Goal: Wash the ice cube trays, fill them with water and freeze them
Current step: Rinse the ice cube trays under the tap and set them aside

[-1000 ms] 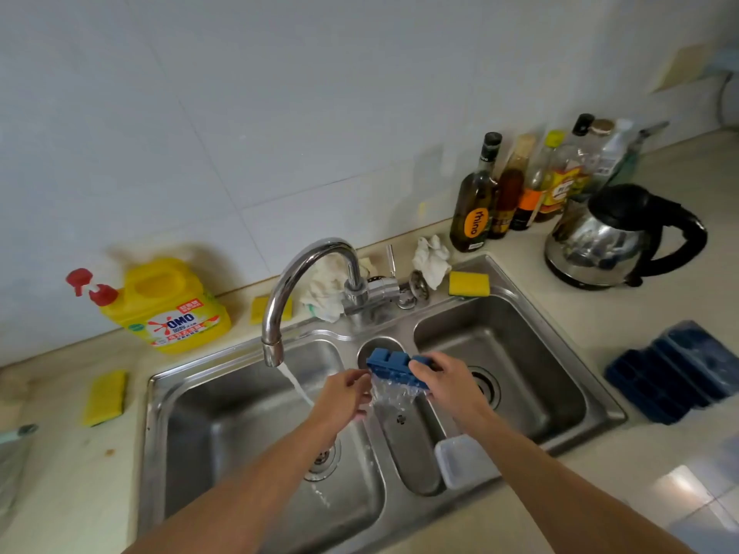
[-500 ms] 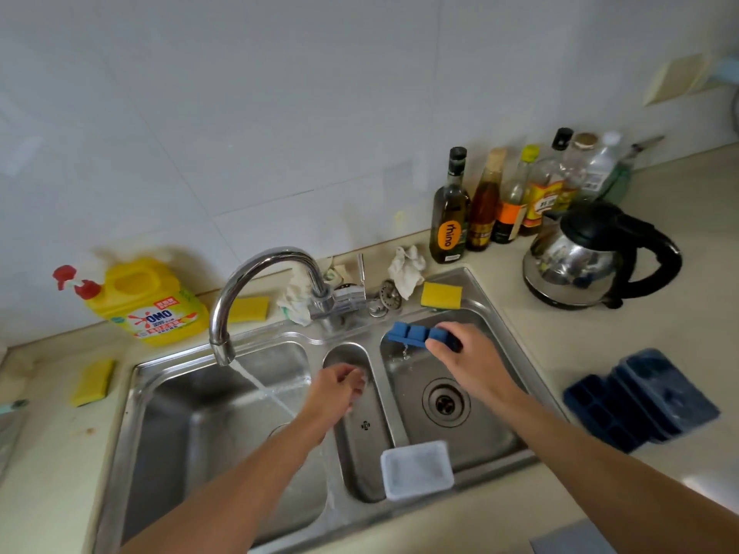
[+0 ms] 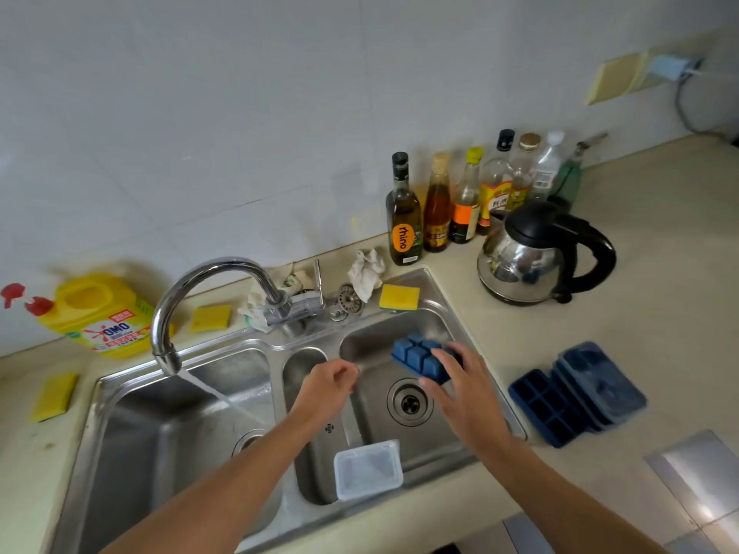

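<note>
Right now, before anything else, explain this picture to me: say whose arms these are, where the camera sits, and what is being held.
There is no machine here. A person works with bare hands, and the single picture comes from a camera worn on the head, looking forward and down. The right hand grips a blue ice cube tray, its bumpy underside showing, above the right basin of the steel sink. The left hand holds nothing, its fingers loosely curled, over the narrow middle basin. The tap runs water into the left basin. On the counter to the right lie more blue trays, stacked, with a kettle and bottles behind. A clear plastic tub sits at the sink's front edge.
</note>
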`<state>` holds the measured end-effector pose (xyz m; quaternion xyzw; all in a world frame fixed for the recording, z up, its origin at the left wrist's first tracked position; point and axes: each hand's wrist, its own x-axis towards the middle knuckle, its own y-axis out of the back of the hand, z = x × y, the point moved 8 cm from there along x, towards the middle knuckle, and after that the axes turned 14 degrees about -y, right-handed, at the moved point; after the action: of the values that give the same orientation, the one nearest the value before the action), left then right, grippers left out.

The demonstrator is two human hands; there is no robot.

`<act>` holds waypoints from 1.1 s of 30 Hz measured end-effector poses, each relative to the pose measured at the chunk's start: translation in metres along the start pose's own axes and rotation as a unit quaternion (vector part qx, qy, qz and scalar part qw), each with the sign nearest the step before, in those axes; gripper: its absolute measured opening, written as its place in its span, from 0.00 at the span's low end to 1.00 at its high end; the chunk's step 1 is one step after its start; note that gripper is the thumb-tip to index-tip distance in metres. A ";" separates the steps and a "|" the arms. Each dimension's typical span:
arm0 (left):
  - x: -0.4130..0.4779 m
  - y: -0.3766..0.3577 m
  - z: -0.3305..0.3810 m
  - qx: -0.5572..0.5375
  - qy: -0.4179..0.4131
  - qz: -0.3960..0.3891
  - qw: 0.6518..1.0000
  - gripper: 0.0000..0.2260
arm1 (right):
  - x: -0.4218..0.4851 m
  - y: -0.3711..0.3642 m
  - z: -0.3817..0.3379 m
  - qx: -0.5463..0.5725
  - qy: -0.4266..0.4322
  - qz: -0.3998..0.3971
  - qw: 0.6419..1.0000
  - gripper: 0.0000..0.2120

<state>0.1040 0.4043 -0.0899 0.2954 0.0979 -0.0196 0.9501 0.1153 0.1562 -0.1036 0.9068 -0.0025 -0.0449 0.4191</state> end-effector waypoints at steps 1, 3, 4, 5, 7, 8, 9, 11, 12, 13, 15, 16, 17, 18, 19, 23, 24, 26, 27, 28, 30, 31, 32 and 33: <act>0.002 -0.005 0.002 0.010 0.000 -0.009 1.000 0.07 | 0.001 0.007 -0.007 0.014 0.023 0.035 0.999 0.26; 0.006 -0.014 0.008 0.027 -0.008 -0.026 0.999 0.06 | 0.002 0.013 -0.017 -0.011 0.063 0.080 0.995 0.25; 0.009 -0.018 0.011 0.031 -0.018 -0.030 0.999 0.06 | 0.003 0.006 -0.015 -0.053 0.068 0.061 0.994 0.25; 0.012 -0.021 0.014 0.037 -0.031 -0.034 0.998 0.06 | 0.002 -0.007 -0.006 -0.104 0.054 0.013 0.993 0.26; 0.016 -0.026 0.015 0.059 -0.053 -0.045 0.996 0.06 | -0.008 -0.036 0.025 -0.192 -0.009 -0.107 0.975 0.26; 0.018 -0.029 0.014 0.073 -0.061 -0.055 0.994 0.05 | -0.015 -0.045 0.039 -0.209 -0.036 -0.149 0.966 0.26; 0.019 -0.031 0.011 0.082 -0.066 -0.064 0.992 0.05 | -0.022 -0.049 0.048 -0.204 -0.054 -0.164 0.964 0.25; 0.023 -0.035 0.006 0.090 -0.072 -0.080 0.990 0.05 | -0.024 -0.047 0.049 -0.172 -0.056 -0.139 0.974 0.26; 0.026 -0.037 0.004 0.090 -0.073 -0.087 0.989 0.05 | -0.021 -0.042 0.042 -0.158 -0.042 -0.107 0.981 0.26; 0.030 -0.038 0.004 0.087 -0.073 -0.093 0.989 0.06 | -0.016 -0.035 0.034 -0.143 -0.024 -0.071 0.987 0.27; 0.039 -0.042 0.007 0.083 -0.082 -0.101 0.988 0.07 | -0.007 -0.021 0.020 -0.123 -0.002 -0.010 0.992 0.28; 0.044 -0.044 0.011 0.086 -0.089 -0.104 0.987 0.08 | -0.003 -0.019 0.017 -0.126 -0.003 -0.006 0.992 0.28; 0.048 -0.046 0.014 0.093 -0.095 -0.107 0.985 0.09 | -0.001 -0.021 0.019 -0.139 -0.011 -0.027 0.990 0.27; 0.051 -0.048 0.017 0.100 -0.097 -0.109 0.984 0.11 | -0.001 -0.028 0.025 -0.157 -0.029 -0.067 0.985 0.26; 0.053 -0.051 0.019 0.104 -0.098 -0.114 0.983 0.12 | -0.003 -0.033 0.034 -0.171 -0.054 -0.111 0.978 0.26; 0.058 -0.064 0.022 0.092 -0.089 -0.138 0.982 0.15 | -0.001 -0.017 0.048 -0.069 -0.129 -0.107 0.983 0.21; 0.058 -0.068 0.023 0.087 -0.084 -0.142 0.982 0.15 | 0.002 -0.008 0.046 -0.021 -0.147 -0.086 0.985 0.19; 0.058 -0.078 0.028 0.086 -0.083 -0.150 0.981 0.16 | 0.009 0.007 0.046 0.082 -0.188 -0.068 0.976 0.14; 0.059 -0.083 0.031 0.079 -0.081 -0.149 0.982 0.16 | 0.012 0.014 0.047 0.133 -0.212 -0.074 0.965 0.14; 0.060 -0.088 0.035 0.063 -0.078 -0.143 0.985 0.15 | 0.012 0.019 0.050 0.186 -0.237 -0.087 0.950 0.15; 0.060 -0.100 0.044 0.022 -0.076 -0.120 0.990 0.11 | 0.011 0.029 0.062 0.265 -0.273 -0.113 0.918 0.20; 0.057 -0.107 0.049 -0.005 -0.072 -0.108 0.992 0.09 | 0.009 0.035 0.069 0.293 -0.283 -0.127 0.904 0.22; 0.054 -0.115 0.054 -0.037 -0.064 -0.097 0.993 0.07 | 0.006 0.039 0.076 0.318 -0.293 -0.146 0.890 0.23; 0.050 -0.124 0.058 -0.066 -0.053 -0.086 0.993 0.05 | 0.002 0.043 0.085 0.339 -0.305 -0.167 0.874 0.24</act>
<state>0.1512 0.2704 -0.1220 0.2210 0.0740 -0.1102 0.9662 0.1121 0.0638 -0.1258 0.9214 0.0059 -0.3853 0.0507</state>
